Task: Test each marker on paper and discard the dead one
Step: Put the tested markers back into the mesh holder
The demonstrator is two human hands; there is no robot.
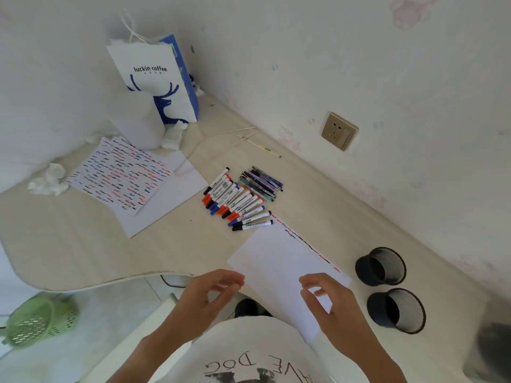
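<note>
Far left, off the desk (83,244) and down on the floor, one green perforated basket (33,324). On the desk's left edge, crumpled tissue (48,179); just right of it one used test sheet (121,175), dense with blue, red and black strokes, lying over a blank sheet. Back-left corner: one white-and-blue coffee bag (154,78), standing upright. Mid-desk, a row of capped whiteboard markers (237,201), roughly a dozen, caps black, red and blue; exact count uncertain where they overlap. Touching their far side, a bundle of darker pens (261,182), number not countable. Near the front edge, one fresh test paper (279,272), a single line of scribbles along its far margin, its near corner overhanging the edge. Left hand (210,297) hovers at the paper's left corner, fingers loosely curled, nothing in them. Right hand (329,302) hovers over the paper's near part, fingers likewise curled; it seems to hold nothing, though blur leaves that uncertain. Right of the paper, two black mesh pen cups (380,266), lying on their sides, both apparently empty. Judgement: between markers, no marker in hand. Next move calls for a reach forward to the row, one marker picked, uncapped, and drawn on the blank area.
</note>
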